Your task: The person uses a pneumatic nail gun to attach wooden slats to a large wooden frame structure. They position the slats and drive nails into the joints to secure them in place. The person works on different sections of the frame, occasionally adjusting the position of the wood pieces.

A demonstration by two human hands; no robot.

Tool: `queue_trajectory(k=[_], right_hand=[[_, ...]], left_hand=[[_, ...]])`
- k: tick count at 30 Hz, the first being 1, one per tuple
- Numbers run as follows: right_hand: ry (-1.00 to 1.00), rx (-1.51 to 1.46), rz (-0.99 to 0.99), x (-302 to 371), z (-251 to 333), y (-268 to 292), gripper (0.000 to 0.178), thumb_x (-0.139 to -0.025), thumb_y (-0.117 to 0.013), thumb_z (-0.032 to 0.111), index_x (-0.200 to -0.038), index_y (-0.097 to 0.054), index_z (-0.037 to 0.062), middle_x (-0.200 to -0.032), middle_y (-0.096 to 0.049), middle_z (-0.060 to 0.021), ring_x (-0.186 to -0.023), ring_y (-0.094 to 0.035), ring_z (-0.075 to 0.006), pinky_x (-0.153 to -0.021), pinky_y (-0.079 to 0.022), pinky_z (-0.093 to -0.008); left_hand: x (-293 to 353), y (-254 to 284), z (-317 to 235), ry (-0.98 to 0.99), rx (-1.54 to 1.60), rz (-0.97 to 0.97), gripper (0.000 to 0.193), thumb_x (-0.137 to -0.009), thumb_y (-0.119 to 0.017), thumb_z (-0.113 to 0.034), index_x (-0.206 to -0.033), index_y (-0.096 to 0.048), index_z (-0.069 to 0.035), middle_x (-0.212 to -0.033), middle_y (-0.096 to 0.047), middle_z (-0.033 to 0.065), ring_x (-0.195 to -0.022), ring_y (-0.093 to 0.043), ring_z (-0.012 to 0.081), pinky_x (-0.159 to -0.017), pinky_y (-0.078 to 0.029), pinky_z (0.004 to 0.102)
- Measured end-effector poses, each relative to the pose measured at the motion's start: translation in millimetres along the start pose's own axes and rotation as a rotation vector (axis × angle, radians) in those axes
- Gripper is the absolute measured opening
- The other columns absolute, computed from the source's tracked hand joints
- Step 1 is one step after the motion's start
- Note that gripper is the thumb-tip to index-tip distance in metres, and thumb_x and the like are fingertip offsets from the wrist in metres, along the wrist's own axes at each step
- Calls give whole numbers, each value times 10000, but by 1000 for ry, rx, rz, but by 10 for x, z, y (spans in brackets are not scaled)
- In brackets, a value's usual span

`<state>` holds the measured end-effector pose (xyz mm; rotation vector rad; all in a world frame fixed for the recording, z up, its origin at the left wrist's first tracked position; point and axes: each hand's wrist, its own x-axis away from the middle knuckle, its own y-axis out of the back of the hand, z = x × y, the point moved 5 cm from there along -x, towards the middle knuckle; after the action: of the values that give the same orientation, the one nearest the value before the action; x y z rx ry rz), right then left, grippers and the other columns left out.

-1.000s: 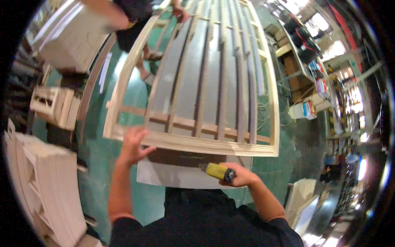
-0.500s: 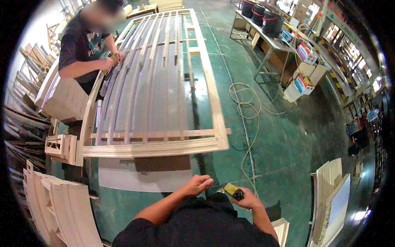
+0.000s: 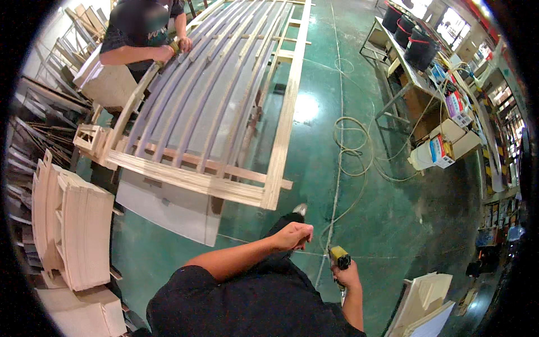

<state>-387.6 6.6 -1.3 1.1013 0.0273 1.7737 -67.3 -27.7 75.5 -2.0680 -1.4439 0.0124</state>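
Note:
My right hand [image 3: 348, 275] is wrapped round the grip of a yellow-and-black nail gun [image 3: 339, 256], held low over the green floor. My left hand [image 3: 293, 236] is in front of my body with its fingers curled closed; whether something small is inside, I cannot make out. Neither hand touches the large pale wooden frame [image 3: 193, 178], whose near corner lies ahead and to the left. Long slats run lengthwise inside it. At its far left side another person [image 3: 135, 33] bends over, hands on a yellow-and-black tool [image 3: 175, 46] at the frame's edge.
Coils of air hose [image 3: 353, 147] lie on the floor ahead. A workbench [image 3: 412, 81] with black buckets [image 3: 420, 48] stands at far right. Stacked wooden parts [image 3: 84, 230] are at left, panels [image 3: 424, 300] at lower right. A white sheet [image 3: 168, 208] sits below the frame's near end.
My view has turned, so the frame sits further up and left. Both hands have shifted right in the picture, the right one still gripping the nail gun. A shoe now shows ahead of me.

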Motion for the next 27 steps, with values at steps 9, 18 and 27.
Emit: queue_trajectory(k=[9, 18, 27], right_hand=[[-68, 218, -57, -1273, 1226, 1767, 353, -760, -769, 211, -1041, -697, 11, -924, -738, -166, -853, -719, -293, -792, -560, -412], [-78, 314, 84, -3390, 2375, 3022, 378, -746, -774, 209, -1066, -694, 26, -907, -742, -171, -835, -725, -324, -768, -558, -428], [358, 586, 218, -5659, 4664, 3672, 387, -788, -743, 205, -1125, -688, 22, -978, -739, -215, -928, -731, -362, -819, -558, -444]], left_hand=[[-1969, -193, -880, 5, 398, -90, 432, -1116, -432, -376, -848, -574, -68, -569, -447, -14, -504, -448, 117, -598, -469, 310], [-3475, 714, -1776, -87, 110, -290, 431, -1110, -460, -371, -798, -542, -86, -664, -536, 19, -667, -673, 148, -581, -471, 288], [-4890, 1866, -2909, -246, 234, -670, 460, -1107, -459, -399, -789, -552, -80, -573, -499, -18, -480, -528, 100, -595, -553, 320]])
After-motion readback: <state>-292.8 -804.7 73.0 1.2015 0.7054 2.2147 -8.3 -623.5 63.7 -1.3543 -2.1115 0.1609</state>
